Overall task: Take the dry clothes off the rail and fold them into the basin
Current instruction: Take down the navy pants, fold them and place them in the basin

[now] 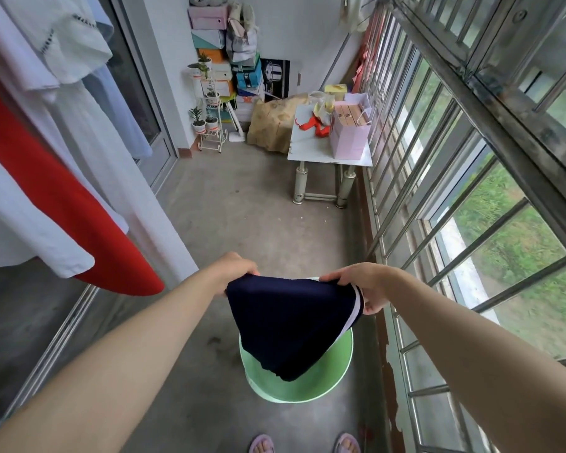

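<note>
Both hands, the left (pixel 234 269) and right (pixel 360 286), were pinched shut on the top corners of a navy garment (pixel 288 325), which hung folded over the green basin (pixel 294 384) on the floor. Letting one corner go early could have undone the fold or dropped the cloth outside the rim. The garment hid most of the basin; the visible part looked empty, and white and red clothes (pixel 56 178) hung at left.
</note>
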The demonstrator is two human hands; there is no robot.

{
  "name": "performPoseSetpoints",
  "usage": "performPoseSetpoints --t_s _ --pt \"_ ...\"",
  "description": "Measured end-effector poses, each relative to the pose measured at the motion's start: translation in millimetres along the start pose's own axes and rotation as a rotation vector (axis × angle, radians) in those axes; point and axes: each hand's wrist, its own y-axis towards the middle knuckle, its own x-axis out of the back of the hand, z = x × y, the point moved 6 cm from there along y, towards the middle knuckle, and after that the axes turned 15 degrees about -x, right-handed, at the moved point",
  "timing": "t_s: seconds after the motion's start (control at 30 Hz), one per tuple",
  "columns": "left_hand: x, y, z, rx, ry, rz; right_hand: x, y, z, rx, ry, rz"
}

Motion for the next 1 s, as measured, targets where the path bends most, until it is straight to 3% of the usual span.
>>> performPoseSetpoints --t_s 0.13,0.23,0.33,0.47,0.6,0.67,0.77,0.83,1.0 --pt "-10.7 -5.3 3.6 -0.046 0.066 0.272 1.2 2.1 4.7 0.142 -0.347 -0.101" --pt "-17.2 -3.4 8.0 -0.089 0.31 0.343 -1.7 16.0 10.5 0.274 -0.931 -0.477" --pt "-23.7 -2.5 3.7 -0.174 0.671 0.314 -3.9 35.3 6.1 0.34 -1.099 -0.715" --pt "-25.8 -0.9 1.9 -0.258 0.729 0.106 7.8 38.2 0.3 0.375 -0.993 -0.828" --pt "-20.8 6.0 12.7 -0.324 0.552 0.131 30.0 27.1 -2.2 0.413 -0.857 -0.825" --pt "-13.5 4.1 15.6 -0.342 0.327 0.104 46.7 26.8 -13.6 0.443 -0.587 -0.677" --pt "-4.4 -5.9 10.5 -0.373 -0.032 -0.002 44.3 19.7 -30.0 0.656 -0.07 -0.122" --pt "-4.5 -9.9 -1.4 -0.418 -0.216 -0.019 39.5 11.1 -32.4 0.703 0.187 0.068" --pt "-7.0 -12.7 -41.1 -0.353 -0.713 -0.133 39.8 -6.2 -7.7 0.663 0.545 -0.078"
